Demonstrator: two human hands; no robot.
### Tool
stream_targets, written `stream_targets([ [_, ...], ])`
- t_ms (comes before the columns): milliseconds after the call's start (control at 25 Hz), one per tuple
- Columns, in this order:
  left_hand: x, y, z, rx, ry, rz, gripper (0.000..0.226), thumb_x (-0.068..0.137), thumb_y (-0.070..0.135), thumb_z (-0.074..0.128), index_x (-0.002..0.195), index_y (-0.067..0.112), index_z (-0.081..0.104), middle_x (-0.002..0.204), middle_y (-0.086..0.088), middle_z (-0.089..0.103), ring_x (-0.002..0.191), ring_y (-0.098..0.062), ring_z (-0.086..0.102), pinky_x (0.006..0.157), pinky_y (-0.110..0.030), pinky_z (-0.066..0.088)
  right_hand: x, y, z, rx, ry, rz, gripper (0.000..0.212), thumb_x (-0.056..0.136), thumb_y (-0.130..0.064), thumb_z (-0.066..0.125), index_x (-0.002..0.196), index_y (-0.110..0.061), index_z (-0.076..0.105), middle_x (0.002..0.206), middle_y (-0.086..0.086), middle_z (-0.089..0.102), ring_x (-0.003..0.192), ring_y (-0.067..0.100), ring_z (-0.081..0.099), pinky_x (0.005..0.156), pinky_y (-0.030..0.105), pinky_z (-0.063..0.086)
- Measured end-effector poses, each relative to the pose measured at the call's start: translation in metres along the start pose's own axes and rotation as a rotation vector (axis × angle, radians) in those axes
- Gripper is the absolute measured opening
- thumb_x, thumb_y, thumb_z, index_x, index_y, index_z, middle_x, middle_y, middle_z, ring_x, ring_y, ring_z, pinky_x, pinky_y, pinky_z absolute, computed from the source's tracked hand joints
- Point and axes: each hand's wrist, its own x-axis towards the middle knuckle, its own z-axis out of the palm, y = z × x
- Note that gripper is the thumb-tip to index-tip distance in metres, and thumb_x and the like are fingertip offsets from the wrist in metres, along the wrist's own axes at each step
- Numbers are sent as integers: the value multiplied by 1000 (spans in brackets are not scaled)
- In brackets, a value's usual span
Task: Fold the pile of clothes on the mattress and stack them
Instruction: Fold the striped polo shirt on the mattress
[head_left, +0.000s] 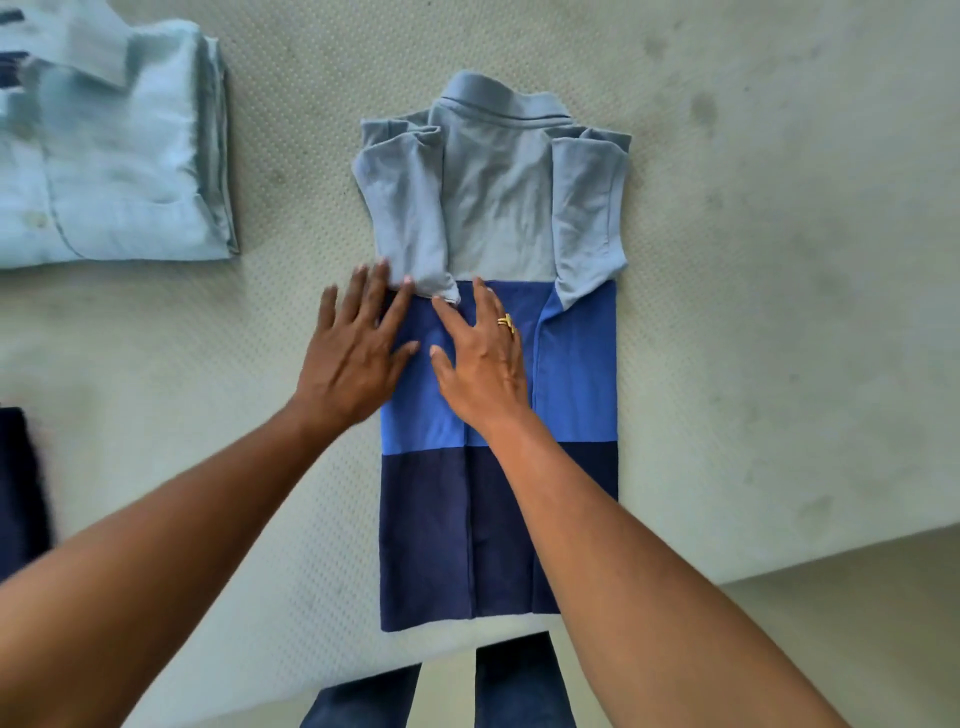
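A polo shirt (576, 374) with grey-blue top, mid-blue middle and navy bottom lies face down on the mattress (753, 312), its sides and sleeves folded inward into a long strip. My left hand (356, 358) lies flat with spread fingers on the strip's left edge, fingertips at the end of the folded left sleeve. My right hand (480, 358), wearing a gold ring, presses flat on the mid-blue band beside it. A folded light blue shirt (109, 156) lies at the far left.
A dark navy garment (21, 488) shows at the left edge. The mattress's near edge runs diagonally at lower right, with floor (857, 623) beyond it. My legs in dark trousers (519, 686) stand at the bottom.
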Motion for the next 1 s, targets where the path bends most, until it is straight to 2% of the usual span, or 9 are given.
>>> stream_targets([
  [80,-31,5,-1,-71,31,-146,66,106,50,38,158,9,33,163,-26,29,149,-45,31,116,-58,31,-20,5,-9,85,94,71,53,93,-22,67,145,-20,57,162,18,35,146,35,39,117,48,34],
  [160,-59,18,-7,-190,86,-258,58,104,46,41,144,4,48,140,-25,53,126,-44,51,100,-56,46,-44,19,-22,134,251,193,44,90,-17,67,133,-17,64,151,13,48,132,33,50,110,46,43],
  [320,-95,56,-17,-648,-62,-531,48,97,41,65,129,6,56,110,-7,69,101,-26,66,81,-35,47,-86,73,-36,147,444,461,42,80,-16,67,121,-9,65,125,15,59,115,36,58,102,43,43],
  [440,-124,70,-7,-783,-37,-646,41,90,36,77,119,12,60,103,4,69,93,-16,66,83,-34,53,-118,117,-34,275,314,730,46,87,-23,72,128,-7,58,131,16,57,116,37,59,99,42,47],
  [600,-181,82,17,-912,-73,-823,30,86,34,83,104,15,67,89,6,71,87,-16,69,73,-30,54,-178,140,-31,378,59,675,40,93,-33,72,124,-13,59,116,2,66,103,23,65,89,34,53],
  [680,-215,95,28,-992,-132,-859,25,86,31,83,96,13,71,89,-3,75,88,-25,73,73,-39,60,-218,144,-26,434,-102,642,39,93,-34,74,124,-13,63,115,2,69,101,22,66,89,35,55],
  [800,-252,116,24,-1132,-248,-936,23,90,19,80,107,7,70,103,-12,76,93,-32,75,82,-46,63,-262,149,-26,410,-155,630,32,93,-31,75,118,-12,69,108,3,73,101,25,70,83,31,55],
  [880,-266,124,13,-1172,-244,-922,41,92,14,77,128,9,59,111,-15,74,84,-29,78,78,-45,65,-276,142,-40,512,-72,669,34,94,-27,74,125,-20,62,94,0,69,92,20,71,70,21,56],
  [1000,-266,125,-20,-1202,-128,-820,61,94,11,75,144,25,44,97,-14,78,72,-30,78,71,-43,63,-277,131,-72,707,19,702,47,94,-18,73,134,-28,50,88,16,68,81,21,72,53,24,59],
])
